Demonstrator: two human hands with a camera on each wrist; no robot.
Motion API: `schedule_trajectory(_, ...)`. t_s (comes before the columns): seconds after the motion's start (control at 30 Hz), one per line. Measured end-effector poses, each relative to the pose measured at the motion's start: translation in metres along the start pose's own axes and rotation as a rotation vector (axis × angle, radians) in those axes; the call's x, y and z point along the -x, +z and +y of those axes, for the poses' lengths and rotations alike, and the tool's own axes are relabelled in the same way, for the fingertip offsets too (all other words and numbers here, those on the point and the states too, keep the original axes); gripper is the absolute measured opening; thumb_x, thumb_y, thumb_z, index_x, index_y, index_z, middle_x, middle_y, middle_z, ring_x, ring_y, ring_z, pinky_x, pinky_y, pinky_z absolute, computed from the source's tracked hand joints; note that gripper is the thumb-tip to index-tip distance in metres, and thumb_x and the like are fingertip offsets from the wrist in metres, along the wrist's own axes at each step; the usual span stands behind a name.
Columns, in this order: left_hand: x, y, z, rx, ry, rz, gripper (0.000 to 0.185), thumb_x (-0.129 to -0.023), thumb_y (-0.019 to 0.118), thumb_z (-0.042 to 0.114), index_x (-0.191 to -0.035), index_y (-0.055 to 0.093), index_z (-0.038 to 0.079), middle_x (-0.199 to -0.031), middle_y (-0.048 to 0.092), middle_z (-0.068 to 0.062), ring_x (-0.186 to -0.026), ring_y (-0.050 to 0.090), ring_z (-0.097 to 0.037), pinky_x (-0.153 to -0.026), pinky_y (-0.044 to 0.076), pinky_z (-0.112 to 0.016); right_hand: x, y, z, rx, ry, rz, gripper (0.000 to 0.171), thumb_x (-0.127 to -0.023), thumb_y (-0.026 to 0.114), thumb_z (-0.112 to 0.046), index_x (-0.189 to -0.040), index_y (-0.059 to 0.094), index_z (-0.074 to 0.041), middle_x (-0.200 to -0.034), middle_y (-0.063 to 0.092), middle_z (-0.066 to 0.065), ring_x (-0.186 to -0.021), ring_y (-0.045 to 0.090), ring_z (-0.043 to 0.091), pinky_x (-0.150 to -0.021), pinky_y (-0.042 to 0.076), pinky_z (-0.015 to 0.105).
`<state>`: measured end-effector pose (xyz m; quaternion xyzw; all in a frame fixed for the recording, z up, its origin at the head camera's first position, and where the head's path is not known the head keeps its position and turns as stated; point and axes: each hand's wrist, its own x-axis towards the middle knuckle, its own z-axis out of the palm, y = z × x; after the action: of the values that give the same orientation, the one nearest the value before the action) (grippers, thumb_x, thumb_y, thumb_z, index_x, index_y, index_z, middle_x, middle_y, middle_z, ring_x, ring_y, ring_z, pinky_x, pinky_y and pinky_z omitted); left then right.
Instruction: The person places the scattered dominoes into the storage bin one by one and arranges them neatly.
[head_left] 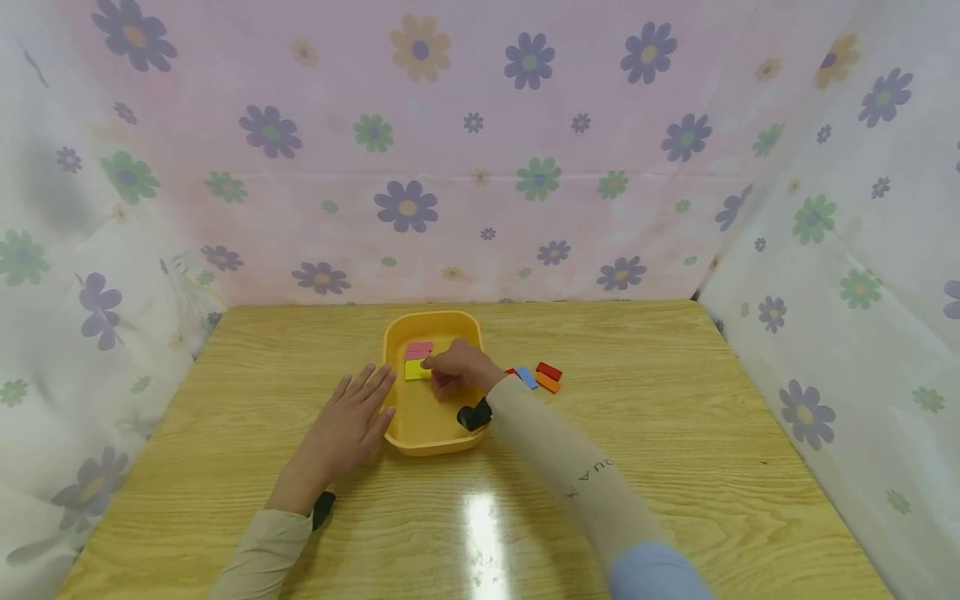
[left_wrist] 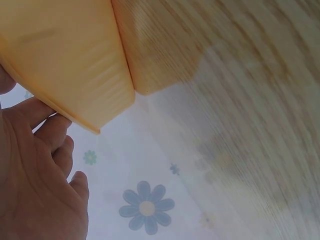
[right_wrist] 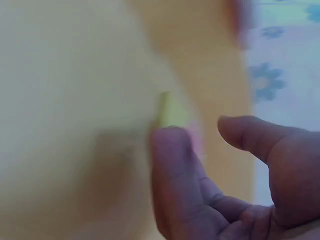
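- My right hand [head_left: 459, 367] is over the tray [head_left: 397, 433], fingers curled, fingertips at the yellow block [head_left: 415, 370] that lies flat on the tray floor
- The wrist view is blurred; thumb and forefinger stand a little apart with the yellow edge just past the forefinger, so I cannot tell if my grip has closed on it
- A pink block [head_left: 418, 349] lies in the tray, touching the yellow one's far side
- My left hand [head_left: 347, 427] lies flat on the surface [head_left: 675, 433], fingers straight, tips against the tray's left wall, holding nothing
- Right of the tray, on the surface: a blue block [head_left: 527, 377], an orange block [head_left: 547, 383], a red block [head_left: 549, 371], close together
- The yellow block looks small, stiff and light, smooth-faced; I judge a pinch across its two opposite edges best, as the flat top offers little hold
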<state>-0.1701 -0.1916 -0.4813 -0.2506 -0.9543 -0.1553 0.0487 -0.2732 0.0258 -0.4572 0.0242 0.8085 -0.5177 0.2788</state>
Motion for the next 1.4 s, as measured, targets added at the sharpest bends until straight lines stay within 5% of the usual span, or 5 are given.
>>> schedule_trajectory(0.23, 0.0, -0.003, 0.001, -0.009, -0.007, -0.011, 0.058, -0.108, 0.047, 0.031, -0.157, 0.036, 0.001, -0.165, 0.033, -0.013, -0.155, 0.023, -0.036, -0.124, 0.017, -0.06, 0.028, -0.03, -0.02, -0.07, -0.154, -0.198, 0.045, -0.103, 0.058, -0.029, -0.13, 0.063, 0.007, -0.128, 0.066, 0.027, -0.12, 0.064, 0.042, -0.097, 0.057, 0.045)
schedule_trajectory(0.57, 0.0, -0.001, 0.0, -0.005, -0.002, -0.008, 0.059, -0.108, 0.048, 0.03, -0.157, 0.035, 0.001, -0.164, 0.033, -0.014, -0.154, 0.023, -0.036, -0.124, 0.017, -0.061, 0.07, -0.083, -0.003, -0.421, -0.379, -0.261, 0.052, -0.111, 0.042, -0.034, -0.141, 0.052, 0.007, -0.128, 0.066, 0.015, -0.116, 0.067, 0.027, -0.104, 0.054, 0.039)
schedule_trajectory(0.87, 0.0, 0.001, -0.001, 0.001, 0.001, -0.002, 0.059, -0.108, 0.048, 0.03, -0.157, 0.035, 0.0, -0.165, 0.032, -0.014, -0.155, 0.023, -0.037, -0.125, 0.016, -0.06, 0.071, -0.123, 0.071, -0.576, -0.426, -0.027, 0.056, -0.11, 0.044, -0.036, -0.15, 0.042, 0.003, -0.153, 0.046, 0.024, -0.121, 0.063, 0.015, -0.104, 0.052, 0.028)
schedule_trajectory(1.1, 0.0, 0.001, 0.0, -0.001, 0.004, -0.004, 0.059, -0.108, 0.047, 0.03, -0.157, 0.035, 0.0, -0.165, 0.032, -0.014, -0.154, 0.023, -0.037, -0.124, 0.016, -0.06, 0.064, -0.144, 0.13, -0.745, -0.364, 0.166, 0.055, -0.108, 0.051, -0.029, -0.151, 0.04, 0.004, -0.133, 0.063, 0.005, -0.123, 0.062, 0.019, -0.103, 0.053, 0.027)
schedule_trajectory(1.4, 0.001, 0.0, 0.0, -0.004, -0.001, -0.006, 0.059, -0.108, 0.047, 0.03, -0.157, 0.035, 0.0, -0.164, 0.032, -0.015, -0.154, 0.023, -0.038, -0.124, 0.016, -0.06, 0.068, -0.156, 0.156, -0.614, -0.348, 0.23, 0.064, -0.106, 0.056, -0.029, -0.152, 0.035, 0.01, -0.127, 0.066, -0.001, -0.127, 0.061, 0.022, -0.099, 0.054, 0.023)
